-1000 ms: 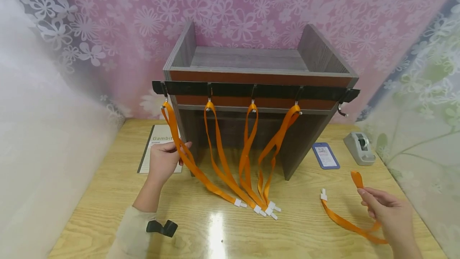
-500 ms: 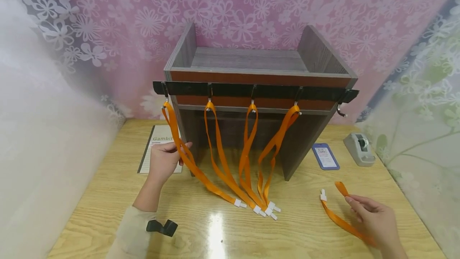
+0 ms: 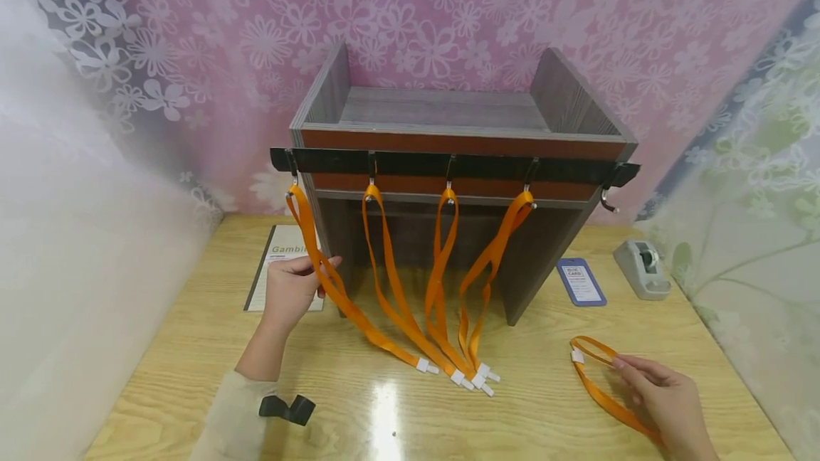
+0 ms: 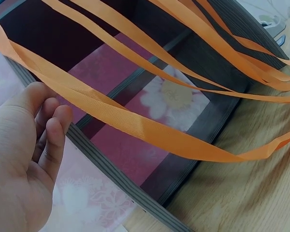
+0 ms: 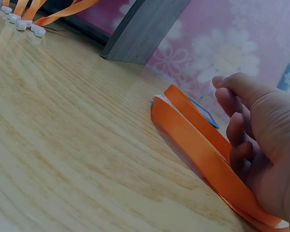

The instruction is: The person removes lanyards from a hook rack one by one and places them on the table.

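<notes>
In the head view, my right hand (image 3: 663,393) pinches the folded loop of an orange lanyard (image 3: 608,404) just above the table at the lower right; its white clip (image 3: 577,356) lies near the loop. My left hand (image 3: 291,290) is behind the leftmost hanging lanyard (image 3: 368,329), at the shelf's left side panel. In the left wrist view, fingers of the left hand (image 4: 31,159) curl beside the strap and panel edge; whether they grip strap or panel is unclear. Several orange lanyards hang from hooks on the black rail (image 3: 410,163), their white clips on the table.
The grey wooden shelf (image 3: 448,105) carries the rail. Its rightmost hook (image 3: 607,199) is bare. A blue card holder (image 3: 581,282) and a tape dispenser (image 3: 643,269) lie to the right on the table (image 3: 307,390). A booklet (image 3: 282,247) lies behind my left hand.
My right hand has moved left and slightly down, bringing the lanyard's loop end close to its clip. My left hand and the hanging lanyards stay in place.
</notes>
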Tool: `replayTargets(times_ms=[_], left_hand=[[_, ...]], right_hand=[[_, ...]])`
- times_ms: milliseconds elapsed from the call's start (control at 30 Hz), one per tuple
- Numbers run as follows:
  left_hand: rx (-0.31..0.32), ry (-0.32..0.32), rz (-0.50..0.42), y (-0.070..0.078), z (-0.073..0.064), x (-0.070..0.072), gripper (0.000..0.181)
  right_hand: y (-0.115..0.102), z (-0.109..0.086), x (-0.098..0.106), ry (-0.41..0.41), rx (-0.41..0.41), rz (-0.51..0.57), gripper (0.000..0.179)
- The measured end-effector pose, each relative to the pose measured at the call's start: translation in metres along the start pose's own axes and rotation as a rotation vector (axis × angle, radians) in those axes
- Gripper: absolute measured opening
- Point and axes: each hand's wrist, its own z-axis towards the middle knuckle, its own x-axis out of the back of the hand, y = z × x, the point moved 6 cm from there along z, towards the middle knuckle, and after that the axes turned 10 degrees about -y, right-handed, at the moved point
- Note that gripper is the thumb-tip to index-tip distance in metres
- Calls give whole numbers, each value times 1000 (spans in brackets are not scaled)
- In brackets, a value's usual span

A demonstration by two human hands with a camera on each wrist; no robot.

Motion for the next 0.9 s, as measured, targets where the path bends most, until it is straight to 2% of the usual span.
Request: replayTargets(times_ms=[167, 500, 700, 900], left_hand=[[6, -4, -14, -1, 1, -1, 30], [41, 28, -13, -4, 0, 1, 26], [3, 23, -2, -3, 0, 0, 27], [-15, 52, 7, -2, -1, 0, 27]], right_hand=[[-1, -2, 3, 19, -9, 51, 23], [-16, 0, 9, 34, 63, -77, 22], [-27, -5, 10, 42, 47, -64, 26], [-45, -11, 8, 23, 42, -58, 27]])
